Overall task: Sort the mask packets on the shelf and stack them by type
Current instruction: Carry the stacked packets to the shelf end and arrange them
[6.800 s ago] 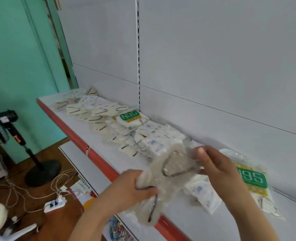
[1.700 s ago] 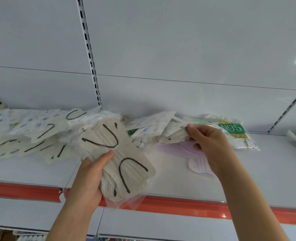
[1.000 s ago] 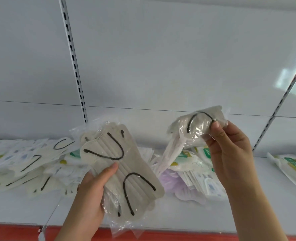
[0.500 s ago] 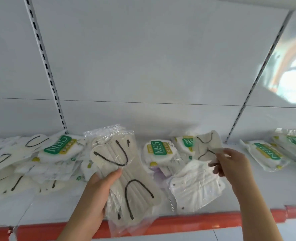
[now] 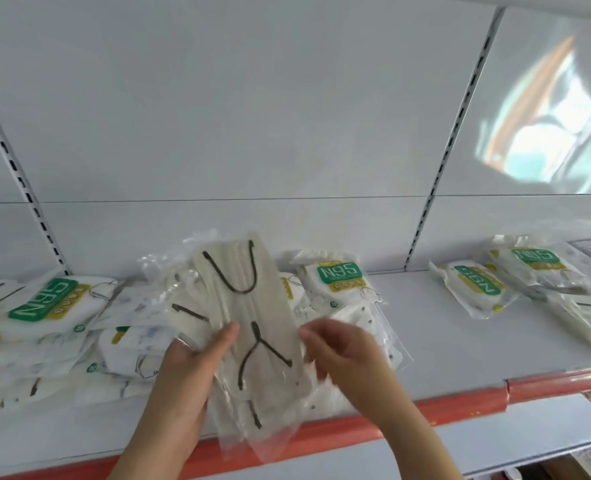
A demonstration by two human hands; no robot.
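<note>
Clear plastic beige mask packets (image 5: 252, 327) gripped in your left hand (image 5: 186, 372), thumb on top, your blurred right hand (image 5: 342, 355) pinching their edge, above the shelf (image 5: 460, 344).

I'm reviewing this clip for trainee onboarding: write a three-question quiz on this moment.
1. True or false: the left hand grips a stack of beige mask packets with black ear loops.
2. What is printed on the green label of the packet behind the right hand?
3. The shelf edge strip is: A) blue B) red-orange C) black

Key: 1 true; 2 N95; 3 B
</note>
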